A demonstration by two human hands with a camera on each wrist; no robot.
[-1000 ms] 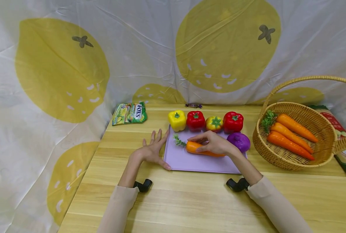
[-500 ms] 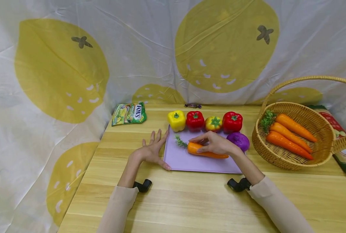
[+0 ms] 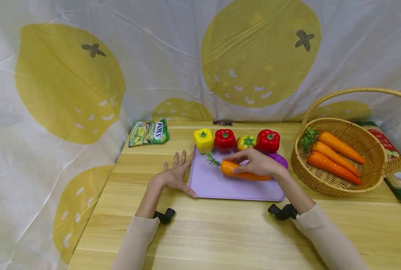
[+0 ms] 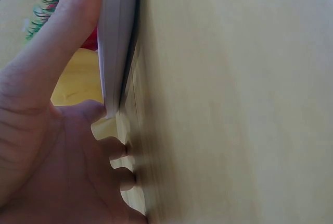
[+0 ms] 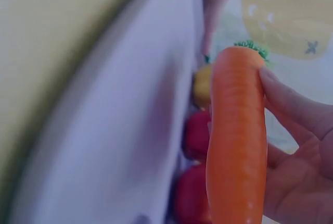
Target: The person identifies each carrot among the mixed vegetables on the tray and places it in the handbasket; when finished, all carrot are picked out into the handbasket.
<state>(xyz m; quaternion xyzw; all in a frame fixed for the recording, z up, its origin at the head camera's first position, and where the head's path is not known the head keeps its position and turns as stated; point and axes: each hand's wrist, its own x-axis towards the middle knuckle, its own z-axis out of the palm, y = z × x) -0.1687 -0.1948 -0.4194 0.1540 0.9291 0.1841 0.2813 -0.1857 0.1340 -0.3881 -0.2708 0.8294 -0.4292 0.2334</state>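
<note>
My right hand (image 3: 257, 164) grips an orange carrot (image 3: 229, 168) with a green leafy top, close over a lilac tray (image 3: 234, 190). In the right wrist view thumb and fingers pinch the carrot (image 5: 237, 130) near its thick end. My left hand (image 3: 175, 176) spreads its straight fingers at the tray's left side, the thumb by the near corner. A yellow bell pepper (image 3: 203, 141), a red bell pepper (image 3: 225, 141), a yellow-red tomato-like fruit (image 3: 246, 143) and another red bell pepper (image 3: 268, 142) line the tray's far side. My right hand partly hides a purple onion (image 3: 279, 159).
At right, a wicker basket (image 3: 298, 174) with a tall handle holds 3 carrots (image 3: 333, 168). Behind it lies a red-green bag (image 3: 400, 183). A green candy bag (image 3: 148, 132) and a wrapped candy (image 3: 222, 123) lie near the lemon-print curtain (image 3: 166, 56).
My right hand has moved the carrot a little right and away from me, over the tray, now covering part of the onion. The left hand keeps its place at the tray.
</note>
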